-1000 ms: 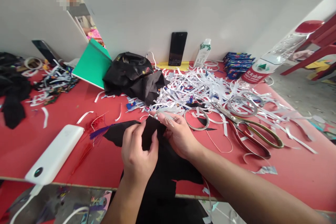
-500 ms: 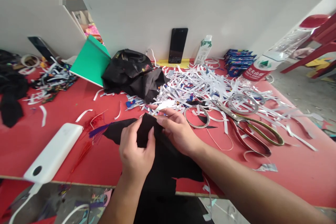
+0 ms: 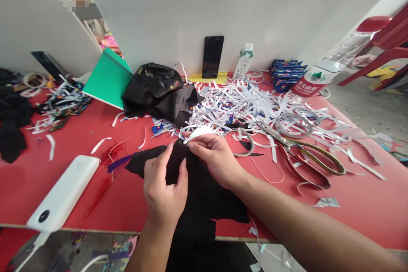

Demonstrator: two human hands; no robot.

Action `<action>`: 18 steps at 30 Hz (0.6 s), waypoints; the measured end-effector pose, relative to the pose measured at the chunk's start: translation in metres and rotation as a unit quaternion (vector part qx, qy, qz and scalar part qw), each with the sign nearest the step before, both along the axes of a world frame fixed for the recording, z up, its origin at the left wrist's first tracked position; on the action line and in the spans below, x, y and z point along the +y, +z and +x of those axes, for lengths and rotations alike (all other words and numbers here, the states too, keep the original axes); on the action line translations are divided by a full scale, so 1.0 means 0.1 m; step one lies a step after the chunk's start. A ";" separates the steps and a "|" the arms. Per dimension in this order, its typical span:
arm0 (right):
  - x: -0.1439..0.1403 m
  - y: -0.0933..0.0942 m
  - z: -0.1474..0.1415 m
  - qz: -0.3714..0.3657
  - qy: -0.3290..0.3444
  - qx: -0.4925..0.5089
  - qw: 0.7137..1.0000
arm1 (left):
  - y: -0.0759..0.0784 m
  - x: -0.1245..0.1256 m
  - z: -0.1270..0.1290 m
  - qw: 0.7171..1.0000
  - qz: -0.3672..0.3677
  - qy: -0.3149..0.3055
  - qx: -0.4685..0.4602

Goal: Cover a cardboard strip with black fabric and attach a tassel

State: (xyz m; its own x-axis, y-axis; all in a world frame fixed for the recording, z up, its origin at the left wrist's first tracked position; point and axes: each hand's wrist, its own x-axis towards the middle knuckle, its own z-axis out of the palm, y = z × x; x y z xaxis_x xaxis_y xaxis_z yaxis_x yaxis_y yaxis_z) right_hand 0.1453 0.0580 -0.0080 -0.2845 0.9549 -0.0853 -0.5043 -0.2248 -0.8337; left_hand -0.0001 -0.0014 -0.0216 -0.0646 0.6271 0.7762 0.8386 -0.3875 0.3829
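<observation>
The left hand (image 3: 164, 187) pinches a fold of the black fabric (image 3: 197, 195) between thumb and fingers, and the right hand (image 3: 215, 157) grips its far edge, where a white paper strip (image 3: 196, 132) lifts away under the fingertips. The fabric lies on the red table (image 3: 63, 136) at its near edge, partly hanging over. Judging by the heap of white strips (image 3: 242, 104) behind, much peeling seems done; this strip looks only partly freed. Scissors (image 3: 302, 157) and tape rings (image 3: 293, 125) lie to the right, a white power bank (image 3: 65, 191) to the left.
</observation>
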 end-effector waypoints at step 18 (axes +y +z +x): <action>0.01 -0.07 -0.05 0.068 -0.083 -0.109 0.988 | 0.03 0.03 0.03 0.998 0.017 -0.028 0.060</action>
State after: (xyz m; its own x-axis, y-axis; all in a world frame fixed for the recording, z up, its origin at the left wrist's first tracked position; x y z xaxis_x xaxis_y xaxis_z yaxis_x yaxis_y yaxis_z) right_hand 0.1403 0.0590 -0.0150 -0.1115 0.9937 0.0050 -0.3297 -0.0322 -0.9436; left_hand 0.0034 0.0017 -0.0187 0.0657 0.6008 0.7967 0.8542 -0.4466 0.2663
